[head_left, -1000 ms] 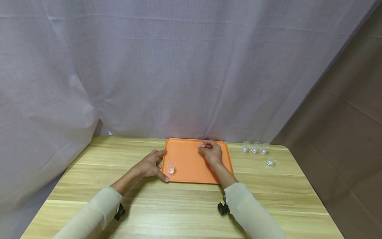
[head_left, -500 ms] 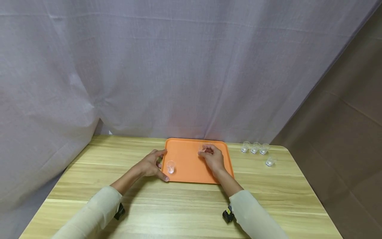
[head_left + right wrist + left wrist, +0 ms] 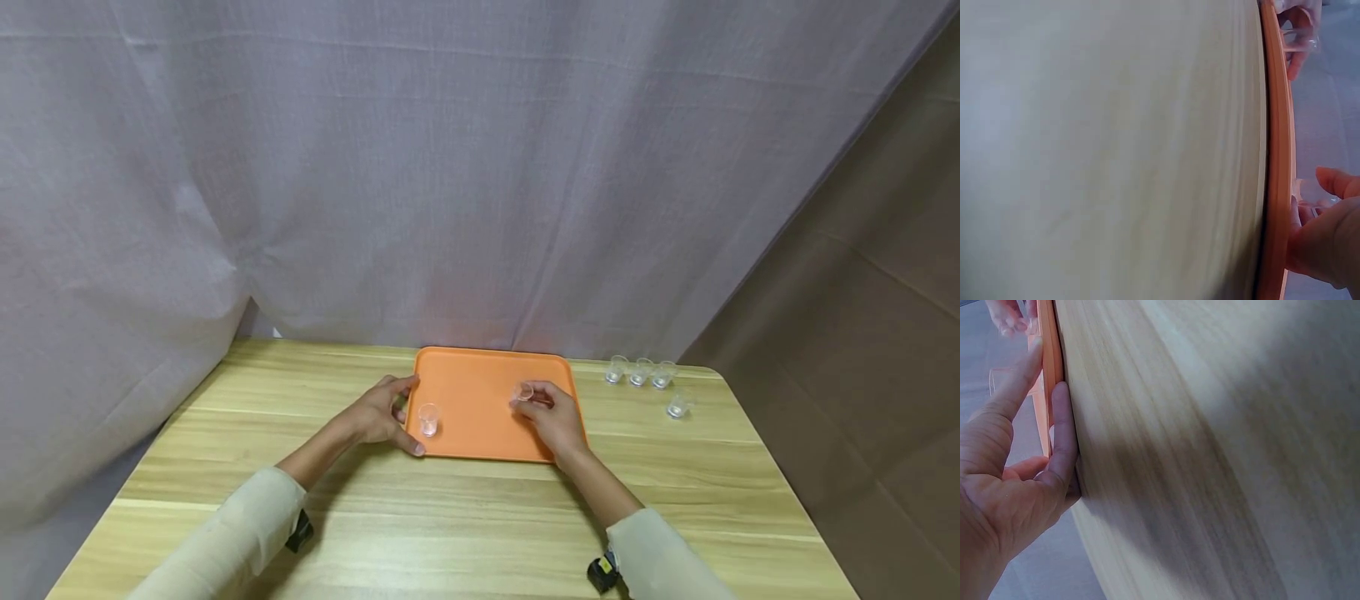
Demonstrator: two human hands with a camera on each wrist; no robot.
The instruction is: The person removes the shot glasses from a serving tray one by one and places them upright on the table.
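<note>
My right hand (image 3: 557, 418) pinches a small clear shot glass (image 3: 522, 392) over the right half of the orange tray (image 3: 472, 408). In the right wrist view that glass stands upright at the thumb and fingers, close over the tray. At the tray's left front corner, my left hand (image 3: 378, 414) grips the rim, thumb at the front and fingers along the left side. Another clear shot glass (image 3: 428, 420) stands upright on the tray just right of the left thumb. It overlaps the left hand in the right wrist view.
Three clear shot glasses (image 3: 639, 372) stand in a row on the wooden table (image 3: 465, 517), right of the tray. One more glass (image 3: 678, 405) is in front of them. A grey curtain (image 3: 480, 167) hangs right behind the tray and table edge.
My right hand has drawn back toward the front and slightly right, bringing the pinched shot glass from the tray's rear to its middle right. The left hand and tray stay put.
</note>
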